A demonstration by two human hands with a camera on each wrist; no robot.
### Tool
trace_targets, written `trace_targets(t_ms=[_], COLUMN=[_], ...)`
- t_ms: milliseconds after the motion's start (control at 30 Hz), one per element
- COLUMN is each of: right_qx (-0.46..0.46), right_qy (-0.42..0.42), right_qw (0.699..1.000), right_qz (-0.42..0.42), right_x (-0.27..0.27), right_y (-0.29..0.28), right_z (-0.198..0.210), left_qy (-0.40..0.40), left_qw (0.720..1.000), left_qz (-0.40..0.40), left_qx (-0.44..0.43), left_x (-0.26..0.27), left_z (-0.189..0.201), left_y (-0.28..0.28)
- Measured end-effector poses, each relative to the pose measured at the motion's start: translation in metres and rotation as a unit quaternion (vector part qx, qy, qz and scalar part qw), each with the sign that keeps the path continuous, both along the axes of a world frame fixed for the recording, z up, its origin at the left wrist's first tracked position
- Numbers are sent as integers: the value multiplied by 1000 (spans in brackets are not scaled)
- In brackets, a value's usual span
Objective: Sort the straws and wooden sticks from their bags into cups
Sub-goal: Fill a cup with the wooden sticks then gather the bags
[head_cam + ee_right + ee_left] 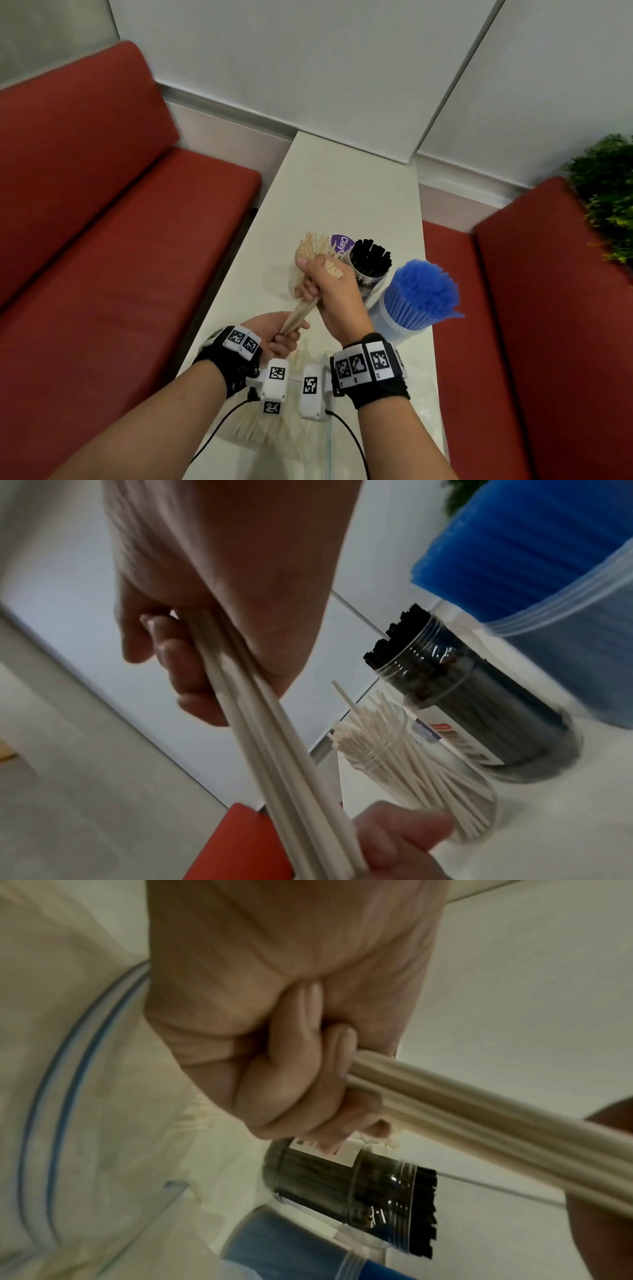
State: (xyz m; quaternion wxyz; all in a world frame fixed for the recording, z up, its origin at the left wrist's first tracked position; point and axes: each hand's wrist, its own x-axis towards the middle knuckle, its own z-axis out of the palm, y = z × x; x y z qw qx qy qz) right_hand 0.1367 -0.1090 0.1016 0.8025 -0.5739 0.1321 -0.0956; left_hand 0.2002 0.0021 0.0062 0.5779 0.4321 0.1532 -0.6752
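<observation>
My left hand is curled in a fist round the near end of a bundle of pale, thin, round wooden sticks. My right hand wraps the same bundle higher up, fingers closed round it; the flat cut ends show above that fist. The bundle slants up and away from me over the smooth white bench.

Just beyond the hands stands a clear cylindrical plastic cup holding more pale sticks, fanned loosely. Beside it, a clear threaded-neck jar is packed with black straws. To its right, a translucent tub carries a dense bunch of bright blue straws.

Near my wrists a crinkled clear zip bag with a blue seal line lies flat on the bench, with sticks inside.
</observation>
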Motion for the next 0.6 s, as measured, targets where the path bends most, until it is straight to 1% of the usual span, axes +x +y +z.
trace_targets(t_ms=[67, 100, 167, 233, 267, 300, 333, 367, 400, 433, 500, 533, 567, 600], right_qx=[-3, -17, -60, -98, -111, -123, -135, -147, -161, -176, -199, -205, -208, -208], right_qy=[-15, -26, -60, -101, -123, -141, -151, -156, -153, -139, -99, -79, -57, -33], right_qw=[1000, 999, 994, 982, 975, 967, 961, 957, 953, 950, 949, 950, 951, 953], right_qz=[-13, -24, -65, -123, -150, -172, -187, -197, -206, -215, -224, -222, -220, -217], right_x=[9, 15, 30, 46, 54, 62, 69, 76, 82, 88, 96, 100, 102, 104], right_y=[-8, -14, -29, -47, -57, -65, -70, -73, -74, -74, -72, -72, -72, -72], right_z=[6, 14, 37, 65, 78, 87, 93, 94, 90, 83, 60, 47, 33, 21], left_qy=[-29, -61, -159, -257, -296, -329, -357, -380, -401, -428, -501, -530, -550, -563], left_qw=[999, 997, 983, 957, 945, 934, 923, 911, 893, 865, 782, 742, 712, 690], left_qz=[31, 47, 85, 116, 114, 94, 56, 0, -74, -153, -279, -321, -350, -372], left_qx=[11, 15, 37, 62, 76, 98, 129, 161, 189, 212, 246, 256, 261, 263], left_x=[2, 4, 12, 21, 25, 29, 32, 32, 31, 29, 23, 19, 16, 13], left_z=[4, 9, 19, 26, 27, 26, 24, 20, 18, 16, 10, 6, 2, -3], left_y=[-4, -9, -19, -23, -23, -22, -21, -20, -20, -21, -22, -23, -25, -26])
